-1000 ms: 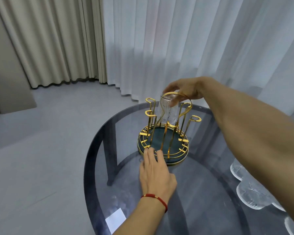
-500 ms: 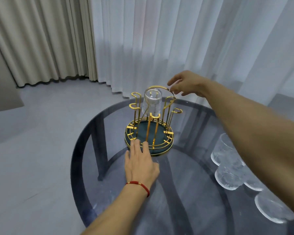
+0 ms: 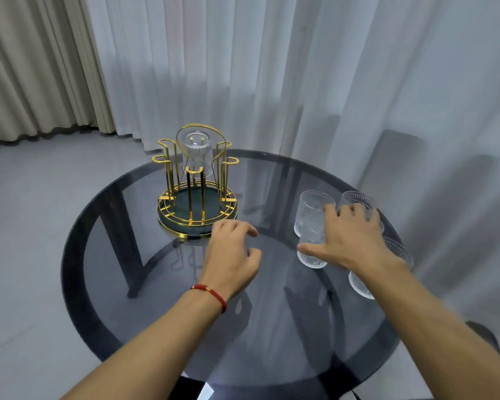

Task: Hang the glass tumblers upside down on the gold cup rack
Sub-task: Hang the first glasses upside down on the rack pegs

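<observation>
A round smoked-glass table [image 3: 145,327] stands on a pale floor before sheer white curtains [image 3: 272,67], with beige drapes [image 3: 26,67] at the far left.

Nearest the person, at the table's middle, the left hand [image 3: 231,255] hovers with a red bracelet [image 3: 211,293] at the wrist. Its fingers [image 3: 243,226] are loosely curled and spread, holding nothing, just short of the rack's base.

Toward the table's right edge, the right hand [image 3: 350,238] reaches over a cluster of ribbed glass tumblers [image 3: 312,215] standing upright. The thumb [image 3: 309,249] is spread wide to one side and the other fingers lie over the tumblers' rims. The hand is open around one tumbler, and whether it has yet closed on the glass cannot be told, since the palm hides the contact.

Farther off, near the table's far left edge, the gold cup rack [image 3: 197,203] stands on its dark round tray. One hung tumbler [image 3: 198,157] sits upside down on a rear prong under the looped handle; the other prongs stand bare.

The step in hand looks like fetching the next tumbler. The next move probably calls for a firm grasp on one glass without knocking its close neighbours, then lifting, inverting it and lowering it over a free prong, perhaps with the left hand steadying the rack.
</observation>
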A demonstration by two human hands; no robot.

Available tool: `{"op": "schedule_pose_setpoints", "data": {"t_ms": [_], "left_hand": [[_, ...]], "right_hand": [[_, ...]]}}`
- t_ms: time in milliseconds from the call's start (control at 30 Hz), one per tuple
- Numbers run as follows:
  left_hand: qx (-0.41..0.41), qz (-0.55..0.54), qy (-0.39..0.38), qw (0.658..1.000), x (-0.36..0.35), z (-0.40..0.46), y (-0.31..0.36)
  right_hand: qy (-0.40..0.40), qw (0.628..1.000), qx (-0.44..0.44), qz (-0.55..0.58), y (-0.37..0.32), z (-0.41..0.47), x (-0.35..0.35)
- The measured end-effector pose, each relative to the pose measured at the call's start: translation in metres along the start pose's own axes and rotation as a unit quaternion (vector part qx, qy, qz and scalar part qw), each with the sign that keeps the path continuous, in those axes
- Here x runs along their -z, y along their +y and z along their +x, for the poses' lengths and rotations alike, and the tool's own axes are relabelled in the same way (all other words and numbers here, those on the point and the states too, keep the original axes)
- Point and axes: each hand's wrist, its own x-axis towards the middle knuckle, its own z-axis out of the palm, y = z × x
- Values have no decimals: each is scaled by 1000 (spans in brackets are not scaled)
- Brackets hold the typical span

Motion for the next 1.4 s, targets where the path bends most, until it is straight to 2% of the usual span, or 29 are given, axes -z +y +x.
{"op": "schedule_pose_setpoints", "data": {"t_ms": [67, 133, 233, 300, 367, 467, 533, 667, 733, 800, 867, 900, 967, 1033, 1067, 1100, 1200, 1267, 1333, 1400], "left_hand": [[1, -7, -10, 1000, -5, -1, 5], [16, -28, 2, 999, -6, -1, 11], [42, -60, 31, 997, -8, -2, 22], [73, -119, 15, 990, -7, -1, 29], [130, -223, -42, 965, -5, -1, 34], [184, -401, -151, 885, -3, -4, 43], [185, -454, -151, 858, -2, -5, 44], [170, -446, -152, 865, 7, -2, 31], [183, -457, -143, 858, 13, 0, 27], [224, -497, -108, 832, 21, 4, 19], [246, -555, -90, 789, 29, 10, 10], [249, -579, -89, 771, 32, 11, 5], [247, -611, -91, 746, 37, 12, -3], [242, -626, -103, 734, 40, 13, -10], [241, -610, -110, 747, 42, 13, -14], [243, -567, -111, 779, 45, 14, -18], [242, -360, -36, 900, 52, 17, -36], [198, -208, 15, 958, 51, 16, -50], [159, -66, -12, 985, 44, 13, -64], [141, 22, -78, 987, 36, 10, -73]], "right_hand": [[0, 999, 17, -31, 1, -3, -11], [41, 998, 24, -31, 3, 0, -17], [72, 997, 17, 7, 2, -1, -21], [99, 994, 31, 42, -2, -5, -22], [146, 984, 80, 68, -7, -10, -22], [199, 950, 190, 148, -19, -23, -18], [194, 929, 248, 194, -28, -32, -14], [153, 893, 344, 245, -41, -39, -10], [134, 873, 373, 284, -43, -36, -10], [86, 862, 331, 375, -45, -30, -8], [11, 848, 224, 481, -47, -22, -6], [-38, 820, 179, 542, -49, -19, -5], [-121, 739, 123, 651, -57, -13, -7], [-139, 681, 99, 712, -66, -9, -9], [-132, 668, 93, 727, -68, -7, -10], [-115, 666, 88, 731, -69, -5, -9], [8, 733, 100, 673, -66, 6, 4], [103, 757, 124, 633, -61, 15, 25], [170, 747, 156, 623, -62, 23, 56], [216, 742, 177, 610, -71, 38, 91]]}}
